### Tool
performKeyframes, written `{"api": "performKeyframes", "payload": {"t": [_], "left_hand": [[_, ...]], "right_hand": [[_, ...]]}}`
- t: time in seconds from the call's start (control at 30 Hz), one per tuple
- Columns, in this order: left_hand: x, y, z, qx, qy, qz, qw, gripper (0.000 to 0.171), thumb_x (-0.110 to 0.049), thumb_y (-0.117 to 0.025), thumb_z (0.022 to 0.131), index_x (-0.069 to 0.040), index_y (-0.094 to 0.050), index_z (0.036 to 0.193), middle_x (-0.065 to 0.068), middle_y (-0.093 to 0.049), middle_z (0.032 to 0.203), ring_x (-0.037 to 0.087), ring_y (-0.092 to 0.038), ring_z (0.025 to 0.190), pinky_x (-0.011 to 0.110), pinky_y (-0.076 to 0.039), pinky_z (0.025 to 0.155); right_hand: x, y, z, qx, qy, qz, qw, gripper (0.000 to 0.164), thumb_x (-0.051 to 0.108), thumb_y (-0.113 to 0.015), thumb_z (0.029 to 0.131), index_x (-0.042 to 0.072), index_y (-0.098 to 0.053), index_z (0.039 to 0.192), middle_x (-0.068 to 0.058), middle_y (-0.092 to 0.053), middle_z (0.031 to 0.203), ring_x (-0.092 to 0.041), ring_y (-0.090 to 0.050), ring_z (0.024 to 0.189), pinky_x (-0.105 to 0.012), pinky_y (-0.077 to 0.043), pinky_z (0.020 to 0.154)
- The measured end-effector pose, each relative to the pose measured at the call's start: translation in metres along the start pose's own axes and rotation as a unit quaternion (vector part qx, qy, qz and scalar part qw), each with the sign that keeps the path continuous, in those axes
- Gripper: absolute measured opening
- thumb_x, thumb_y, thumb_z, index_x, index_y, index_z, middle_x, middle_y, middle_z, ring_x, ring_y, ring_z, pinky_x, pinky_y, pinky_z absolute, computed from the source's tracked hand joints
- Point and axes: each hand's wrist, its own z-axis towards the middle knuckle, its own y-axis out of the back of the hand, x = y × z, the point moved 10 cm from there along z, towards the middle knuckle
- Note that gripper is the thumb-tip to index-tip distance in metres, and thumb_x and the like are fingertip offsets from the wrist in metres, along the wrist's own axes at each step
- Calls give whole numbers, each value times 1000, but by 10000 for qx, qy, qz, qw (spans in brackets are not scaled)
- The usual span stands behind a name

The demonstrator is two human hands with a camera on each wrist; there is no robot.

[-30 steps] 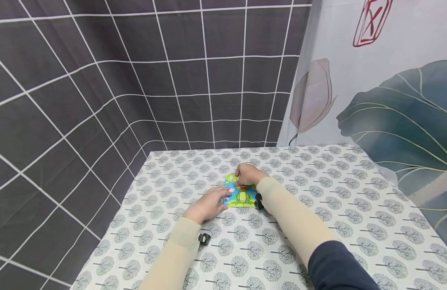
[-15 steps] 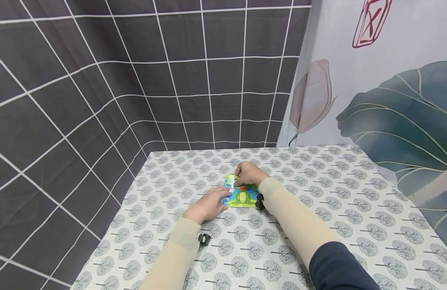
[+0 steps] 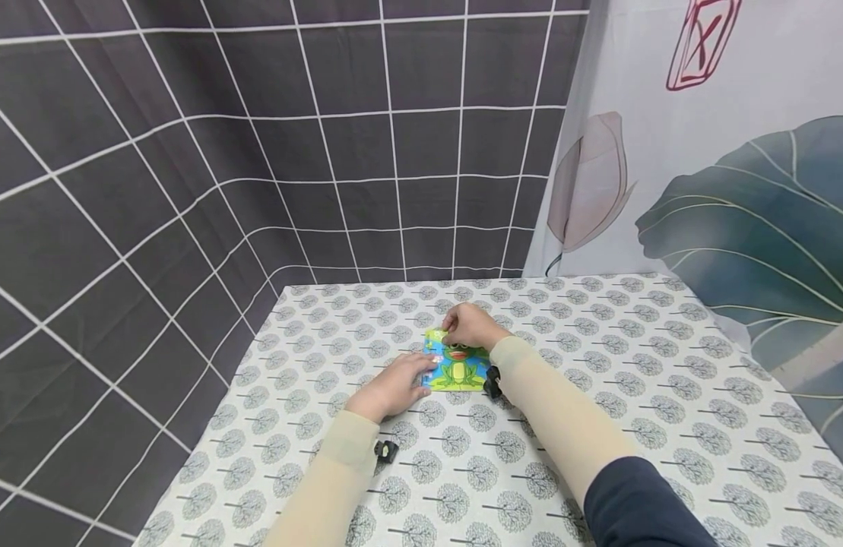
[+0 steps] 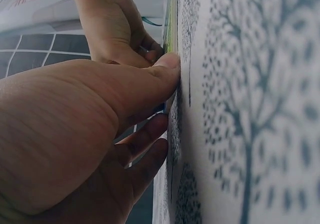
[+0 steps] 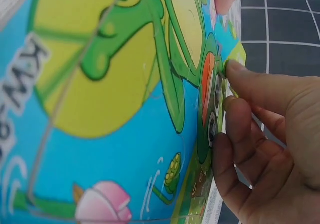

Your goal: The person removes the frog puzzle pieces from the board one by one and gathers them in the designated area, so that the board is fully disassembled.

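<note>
A small frog jigsaw puzzle lies flat on the tablecloth, a green frog on blue, with faint piece seams in the right wrist view. The left hand rests at its left edge, fingers extended over the picture and thumb at the near corner. At the far edge, the right hand bends over the frog's head. Its thumb and fingers pinch a yellow-green puzzle piece near the frog's eyes. The hand hides part of the puzzle's top right. In the left wrist view the puzzle is seen edge-on, mostly behind the left thumb.
A white tablecloth with grey tree prints covers the table. A dark gridded curtain hangs behind and to the left. At the right hangs a pale cloth with large leaf prints.
The right hand has shifted slightly toward the table's far side, uncovering more of the frog's face. A white patch at the puzzle's upper left shows half a second ago and is gone now. The left hand stays put.
</note>
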Motion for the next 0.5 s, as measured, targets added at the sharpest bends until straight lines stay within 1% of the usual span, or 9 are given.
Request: {"api": "performKeyframes", "payload": {"t": [0.27,0.5], "left_hand": [[1,-1,0,40,38,41,10000,58,-26,-70,101,-16,-51,155,-1,-38,167,25,-32,154,48,-28,126],[0,0,-1,27,12,18,10000,58,-25,-70,101,-16,-51,155,0,-39,167,25,-32,154,49,-28,126]], "right_hand": [[-1,-1,1,6,68,64,10000,11,5,-83,85,10,-76,91,-1,-70,82,-15,-65,71,-29,-58,70],[-3,-3,2,-36,47,66,10000,9,6,-82,86,10,-77,92,-1,-70,81,-14,-63,68,-28,-56,67]]}}
